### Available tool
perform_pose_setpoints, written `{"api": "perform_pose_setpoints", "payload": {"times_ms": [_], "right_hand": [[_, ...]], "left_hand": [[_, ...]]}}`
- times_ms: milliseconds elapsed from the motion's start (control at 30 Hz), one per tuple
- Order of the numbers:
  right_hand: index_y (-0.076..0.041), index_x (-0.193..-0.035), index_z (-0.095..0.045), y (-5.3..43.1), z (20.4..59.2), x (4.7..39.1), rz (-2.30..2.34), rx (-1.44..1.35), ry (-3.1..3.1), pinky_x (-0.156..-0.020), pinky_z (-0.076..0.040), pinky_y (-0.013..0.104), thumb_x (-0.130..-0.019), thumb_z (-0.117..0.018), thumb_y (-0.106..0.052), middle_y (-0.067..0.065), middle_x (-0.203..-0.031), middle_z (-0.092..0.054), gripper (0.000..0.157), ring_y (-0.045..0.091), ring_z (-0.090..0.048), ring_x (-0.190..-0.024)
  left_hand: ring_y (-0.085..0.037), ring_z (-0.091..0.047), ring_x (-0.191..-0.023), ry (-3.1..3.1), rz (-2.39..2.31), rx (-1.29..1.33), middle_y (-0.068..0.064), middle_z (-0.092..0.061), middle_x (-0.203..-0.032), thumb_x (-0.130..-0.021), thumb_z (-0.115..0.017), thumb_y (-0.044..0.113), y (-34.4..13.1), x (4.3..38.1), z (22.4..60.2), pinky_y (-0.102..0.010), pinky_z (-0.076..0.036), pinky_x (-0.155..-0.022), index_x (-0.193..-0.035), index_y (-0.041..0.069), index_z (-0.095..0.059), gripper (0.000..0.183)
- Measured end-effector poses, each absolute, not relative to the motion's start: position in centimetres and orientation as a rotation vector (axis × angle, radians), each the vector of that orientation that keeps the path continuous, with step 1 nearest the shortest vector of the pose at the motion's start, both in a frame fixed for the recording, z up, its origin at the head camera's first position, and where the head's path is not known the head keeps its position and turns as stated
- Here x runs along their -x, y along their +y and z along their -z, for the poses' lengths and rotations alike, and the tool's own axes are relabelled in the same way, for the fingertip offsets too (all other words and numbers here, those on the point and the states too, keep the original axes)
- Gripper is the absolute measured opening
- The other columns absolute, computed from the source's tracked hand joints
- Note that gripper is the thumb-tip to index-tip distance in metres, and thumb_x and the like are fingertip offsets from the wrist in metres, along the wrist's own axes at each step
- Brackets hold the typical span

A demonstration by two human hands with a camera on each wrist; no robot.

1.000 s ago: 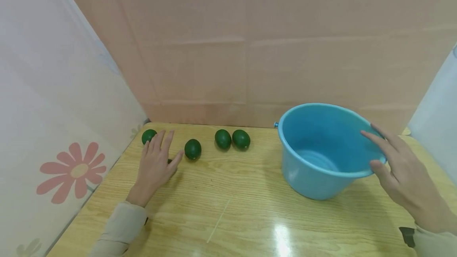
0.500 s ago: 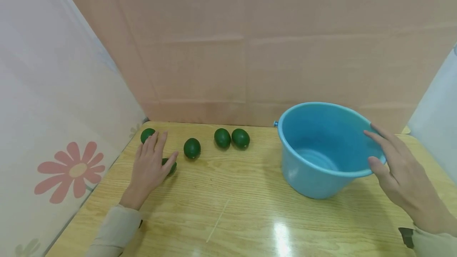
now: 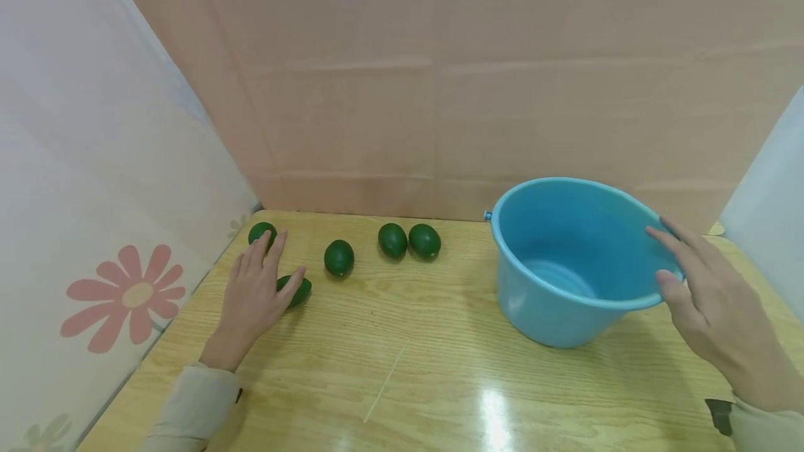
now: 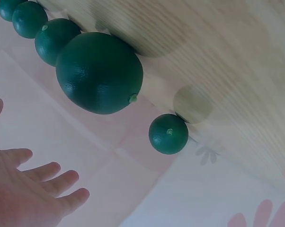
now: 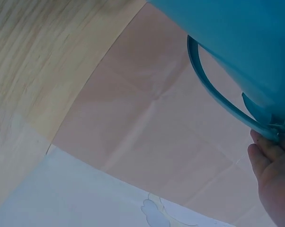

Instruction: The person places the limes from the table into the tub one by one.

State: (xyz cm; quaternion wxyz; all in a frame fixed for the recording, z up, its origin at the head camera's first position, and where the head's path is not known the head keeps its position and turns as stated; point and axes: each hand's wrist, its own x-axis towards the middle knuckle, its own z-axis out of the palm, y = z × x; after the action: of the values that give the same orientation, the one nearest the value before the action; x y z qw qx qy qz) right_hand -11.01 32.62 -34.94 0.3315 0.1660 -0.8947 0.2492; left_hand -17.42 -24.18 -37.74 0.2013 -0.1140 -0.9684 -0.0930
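My left hand (image 3: pixel 251 298) hovers over the left of the table, fingers spread and holding nothing. Beside its thumb lies a dark green oval fruit (image 3: pixel 298 293), partly hidden by the hand; it shows large and whole in the left wrist view (image 4: pixel 100 73). Past the fingertips is another green fruit (image 3: pixel 261 231). To the right sit a single fruit (image 3: pixel 339 258) and a pair, a left one (image 3: pixel 392 240) and a right one (image 3: pixel 424 240). At the right, my right hand (image 3: pixel 722 305) grips the rim of a blue bucket (image 3: pixel 559 319) near the handle's (image 5: pixel 218 97) pivot.
The wooden table (image 3: pixel 440 382) ends at a beige cloth backdrop (image 3: pixel 352 89). A white curtain with a pink flower (image 3: pixel 128 295) borders the left side. A thin pale strip (image 3: pixel 384 382) lies near the table's middle. The bucket's floor shows bare.
My left hand has drifted left and slightly toward me, uncovering more of the fruit by its thumb. The right hand stays at the bucket rim; the fruits have not visibly moved.
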Motion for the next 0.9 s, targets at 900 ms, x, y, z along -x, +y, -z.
{"api": "perform_pose_setpoints", "payload": {"times_ms": [900], "right_hand": [[-0.009,-0.148,-0.046,33.0,35.3,10.9,-0.716,-0.448,-2.378,-0.105,-0.013,0.003,-0.100,-0.043,-0.009,0.000,-0.161,-0.033,0.048,-0.013,-0.024,-0.141]], "left_hand": [[-0.053,-0.034,-0.139,-2.901,0.499,0.455,-0.031,-0.030,-0.156,-0.100,-0.058,0.037,-26.0,17.1,38.7,-0.069,-0.036,-0.105,-0.155,0.004,-0.029,0.070]]}}
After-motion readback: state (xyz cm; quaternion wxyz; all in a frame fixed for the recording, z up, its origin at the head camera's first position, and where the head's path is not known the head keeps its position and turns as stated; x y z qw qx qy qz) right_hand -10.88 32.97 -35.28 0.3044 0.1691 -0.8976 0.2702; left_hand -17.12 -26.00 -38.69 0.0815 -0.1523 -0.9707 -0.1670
